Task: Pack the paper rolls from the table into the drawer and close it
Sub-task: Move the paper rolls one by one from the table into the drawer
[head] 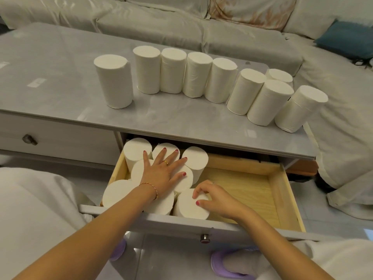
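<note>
We are pressing our left hand (163,172), fingers spread flat, on the paper rolls (139,150) in the open drawer (277,190); our right hand (215,197) is gripping the nearest roll (187,208) with curled fingers. Nine rolls (173,70) are standing on the table (60,77).

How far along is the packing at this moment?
Partly done. Several rolls stand packed in the open drawer's left part. In hand: the left hand lies flat on their tops, and the right hand grips the front roll. Left: nine rolls on the table, from the lone roll rightward, then closing.
</note>
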